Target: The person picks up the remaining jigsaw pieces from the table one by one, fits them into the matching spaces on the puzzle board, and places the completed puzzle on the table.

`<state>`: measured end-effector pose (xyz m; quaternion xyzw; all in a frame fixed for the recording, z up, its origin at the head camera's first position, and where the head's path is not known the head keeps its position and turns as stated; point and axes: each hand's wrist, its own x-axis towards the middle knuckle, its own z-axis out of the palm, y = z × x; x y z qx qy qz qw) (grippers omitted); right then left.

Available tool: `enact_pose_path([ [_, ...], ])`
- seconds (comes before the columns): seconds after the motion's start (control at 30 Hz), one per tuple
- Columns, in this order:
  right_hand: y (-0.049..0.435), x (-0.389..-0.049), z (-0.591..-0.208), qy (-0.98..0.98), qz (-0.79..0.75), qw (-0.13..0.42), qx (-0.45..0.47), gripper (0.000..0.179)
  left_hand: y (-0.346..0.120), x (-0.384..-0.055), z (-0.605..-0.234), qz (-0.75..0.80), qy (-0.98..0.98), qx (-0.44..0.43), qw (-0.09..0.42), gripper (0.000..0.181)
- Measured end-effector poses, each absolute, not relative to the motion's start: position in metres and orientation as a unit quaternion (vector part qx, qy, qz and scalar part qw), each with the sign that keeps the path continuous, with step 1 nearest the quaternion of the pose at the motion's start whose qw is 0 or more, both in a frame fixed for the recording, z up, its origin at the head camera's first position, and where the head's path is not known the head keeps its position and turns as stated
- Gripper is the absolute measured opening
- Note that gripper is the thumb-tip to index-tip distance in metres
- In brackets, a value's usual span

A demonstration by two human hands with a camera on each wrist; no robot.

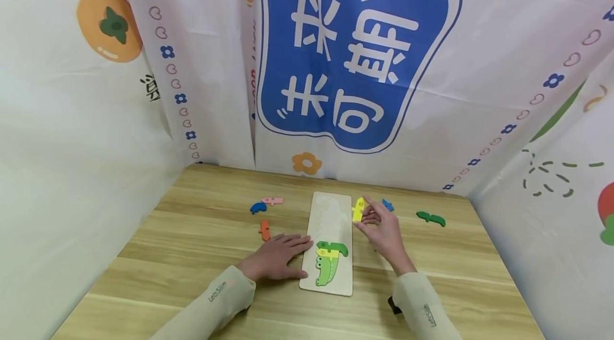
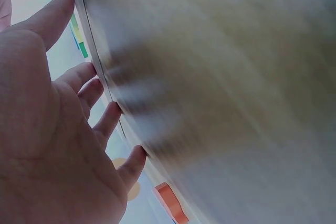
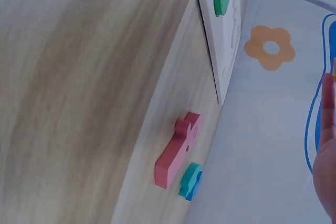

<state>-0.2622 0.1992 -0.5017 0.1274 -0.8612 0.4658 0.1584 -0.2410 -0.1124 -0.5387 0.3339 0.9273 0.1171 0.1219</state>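
A pale puzzle board [image 1: 331,207] lies lengthwise on the table. At its near end sit a green crocodile-head piece [image 1: 326,272], a yellow piece [image 1: 328,253] and a green piece [image 1: 338,247]. Fingers spread, my left hand [image 1: 278,257] rests at the board's left edge; its fingertips meet the edge in the left wrist view. Just right of the board's far half, my right hand [image 1: 384,228] pinches another yellow puzzle piece [image 1: 358,210] between thumb and fingers, raised off the table. The right wrist view shows only part of that hand, at its right border.
Left of the board lie a blue piece [image 1: 258,207], a pink piece [image 1: 273,201] and an orange piece [image 1: 265,230]. To the right are a blue piece [image 1: 387,204], a dark green piece [image 1: 430,218] and a pinkish-red piece [image 3: 176,153]. A printed cloth [image 1: 216,116] hangs behind the table.
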Motion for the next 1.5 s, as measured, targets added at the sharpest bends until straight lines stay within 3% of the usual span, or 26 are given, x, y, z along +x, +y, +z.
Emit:
enact_pose_path([
  [0.4, 0.204, -0.261, -0.503, -0.802, 0.583, 0.094, 0.089, 0.069, -0.113, -0.242, -0.541, 0.118, 0.929, 0.332, 0.118, 0.084],
  [0.67, 0.206, -0.259, -0.508, -0.773, 0.621, 0.082, 0.104, 0.072, -0.113, -0.238, -0.545, 0.122, 0.928, 0.329, 0.126, 0.084],
  [1.23, 0.2, -0.262, -0.509, -0.758, 0.647, 0.05, 0.069, 0.072, -0.114, -0.236, -0.541, 0.132, 0.927, 0.329, 0.124, 0.083],
  [1.5, 0.196, -0.266, -0.514, -0.77, 0.635, 0.006, 0.061, 0.068, -0.113, -0.238, -0.543, 0.123, 0.928, 0.331, 0.122, 0.082],
])
